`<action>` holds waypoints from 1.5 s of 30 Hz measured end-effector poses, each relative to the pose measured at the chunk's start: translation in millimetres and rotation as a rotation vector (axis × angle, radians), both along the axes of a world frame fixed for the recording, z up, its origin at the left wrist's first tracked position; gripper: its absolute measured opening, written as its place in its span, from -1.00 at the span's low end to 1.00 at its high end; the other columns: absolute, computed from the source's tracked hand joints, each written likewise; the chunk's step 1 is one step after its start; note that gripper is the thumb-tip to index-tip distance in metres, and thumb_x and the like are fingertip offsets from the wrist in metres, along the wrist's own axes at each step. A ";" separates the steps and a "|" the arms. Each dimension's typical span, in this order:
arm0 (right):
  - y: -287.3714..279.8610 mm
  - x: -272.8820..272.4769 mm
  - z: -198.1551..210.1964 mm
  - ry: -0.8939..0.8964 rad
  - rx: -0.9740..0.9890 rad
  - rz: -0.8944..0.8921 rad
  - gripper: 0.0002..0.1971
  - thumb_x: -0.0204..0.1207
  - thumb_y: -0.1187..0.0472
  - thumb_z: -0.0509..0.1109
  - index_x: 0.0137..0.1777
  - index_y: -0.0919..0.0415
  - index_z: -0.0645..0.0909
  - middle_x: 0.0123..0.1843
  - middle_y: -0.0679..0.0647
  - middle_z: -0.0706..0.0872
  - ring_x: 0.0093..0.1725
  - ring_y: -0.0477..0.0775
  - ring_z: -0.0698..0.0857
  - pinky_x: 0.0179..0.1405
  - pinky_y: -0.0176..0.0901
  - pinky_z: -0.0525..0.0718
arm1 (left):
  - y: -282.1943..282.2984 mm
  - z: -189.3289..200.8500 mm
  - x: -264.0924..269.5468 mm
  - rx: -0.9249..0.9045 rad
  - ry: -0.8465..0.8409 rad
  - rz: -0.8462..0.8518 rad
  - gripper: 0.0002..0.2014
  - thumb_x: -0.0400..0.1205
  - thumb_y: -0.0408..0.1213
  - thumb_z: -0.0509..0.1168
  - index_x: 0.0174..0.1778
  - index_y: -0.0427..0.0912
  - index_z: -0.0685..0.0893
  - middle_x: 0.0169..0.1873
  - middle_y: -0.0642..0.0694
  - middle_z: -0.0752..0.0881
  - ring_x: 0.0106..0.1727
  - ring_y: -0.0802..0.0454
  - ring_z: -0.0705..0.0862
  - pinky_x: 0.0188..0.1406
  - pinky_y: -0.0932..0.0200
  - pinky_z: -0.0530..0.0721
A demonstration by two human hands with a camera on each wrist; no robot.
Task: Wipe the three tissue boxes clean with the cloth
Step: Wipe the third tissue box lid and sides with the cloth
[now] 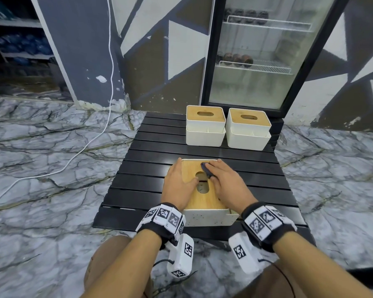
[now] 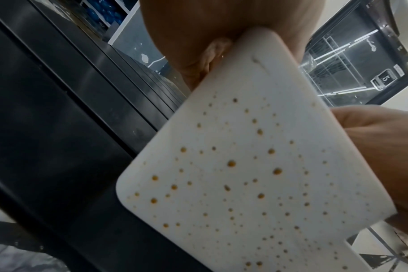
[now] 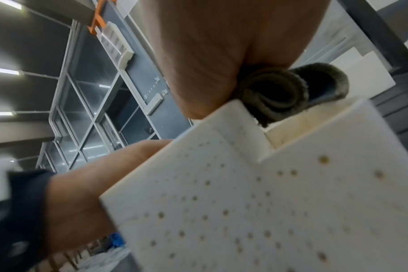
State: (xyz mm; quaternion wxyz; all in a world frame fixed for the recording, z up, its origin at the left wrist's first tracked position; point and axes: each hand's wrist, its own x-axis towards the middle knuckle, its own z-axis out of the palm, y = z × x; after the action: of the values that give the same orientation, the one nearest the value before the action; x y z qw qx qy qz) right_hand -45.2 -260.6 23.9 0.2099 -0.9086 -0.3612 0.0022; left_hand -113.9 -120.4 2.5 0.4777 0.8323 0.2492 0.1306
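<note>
The near tissue box (image 1: 205,198) sits close to the front edge of the black slatted table (image 1: 151,168), with bare table on both sides of it. The other two tissue boxes (image 1: 205,125) (image 1: 248,129) stand side by side at the far edge, well apart from the near one.

The near box has a wooden lid with an oval hole in the middle. Its white walls are dotted with many small brown spots (image 2: 231,163), and the right wrist view shows the same spots on another wall. The far boxes look white, with wooden lids too.

The left hand (image 1: 180,183) lies on the left part of the lid with its fingers down the side, holding the box. The right hand (image 1: 225,183) presses a dark rolled cloth (image 1: 206,169) onto the lid, its fingers closed over the cloth.

The floor (image 1: 52,158) is grey marble. A glass-door fridge (image 1: 263,52) stands behind the table, and a white cable (image 1: 88,143) runs across the floor.
</note>
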 end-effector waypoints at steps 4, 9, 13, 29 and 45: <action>9.0 16.2 2.9 0.038 -0.041 -0.007 -0.54 0.71 0.25 0.11 0.61 0.11 0.27 0.64 -0.01 0.29 0.65 -0.02 0.13 0.54 -0.34 -0.03 | 0.0 -1.0 0.9 -0.002 0.010 0.005 -0.18 0.64 -0.06 0.43 0.74 -0.11 0.15 0.66 -0.09 0.31 0.64 -0.06 0.32 0.62 -0.05 0.33; -3.7 -3.9 1.7 0.025 0.030 -0.011 -0.55 0.69 0.26 0.14 0.57 0.10 0.35 0.58 -0.05 0.37 0.56 -0.06 0.31 0.42 -0.48 0.06 | -2.3 -1.2 1.6 -0.006 -0.001 0.010 -0.19 0.64 -0.08 0.43 0.74 -0.14 0.17 0.66 -0.10 0.32 0.65 -0.05 0.31 0.63 -0.01 0.31; -27.3 -42.5 -6.6 0.027 0.094 0.029 -0.56 0.66 0.29 0.19 0.53 0.10 0.43 0.55 -0.08 0.41 0.54 -0.12 0.34 0.44 -0.59 0.02 | -3.3 -1.3 2.2 -0.016 -0.013 0.019 -0.19 0.64 -0.07 0.43 0.74 -0.15 0.18 0.66 -0.11 0.32 0.66 -0.04 0.29 0.64 0.04 0.28; -7.7 -3.7 9.3 0.045 -0.042 0.034 -0.55 0.70 0.23 0.13 0.58 0.06 0.33 0.61 -0.04 0.33 0.62 -0.03 0.19 0.50 -0.39 0.06 | -0.1 4.0 -0.9 0.035 0.018 -0.007 -0.25 0.65 -0.12 0.41 0.72 -0.12 0.22 0.60 -0.09 0.38 0.58 -0.06 0.39 0.54 0.01 0.39; 4.7 29.9 22.1 -0.004 -0.129 -0.015 -0.66 0.60 0.16 0.23 0.34 0.02 0.61 0.18 0.11 0.65 0.14 0.13 0.63 0.15 -0.07 0.60 | 16.1 17.7 5.3 0.210 0.137 -0.219 -0.26 0.72 -0.09 0.31 0.75 -0.16 0.11 0.69 -0.10 0.27 0.66 -0.07 0.27 0.59 0.05 0.26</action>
State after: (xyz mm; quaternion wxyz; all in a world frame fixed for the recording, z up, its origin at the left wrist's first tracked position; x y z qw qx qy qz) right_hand -15.3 -255.9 46.0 0.1502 -0.9230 -0.3537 0.0223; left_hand -108.5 -104.3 20.3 0.3811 0.9068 0.1742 0.0462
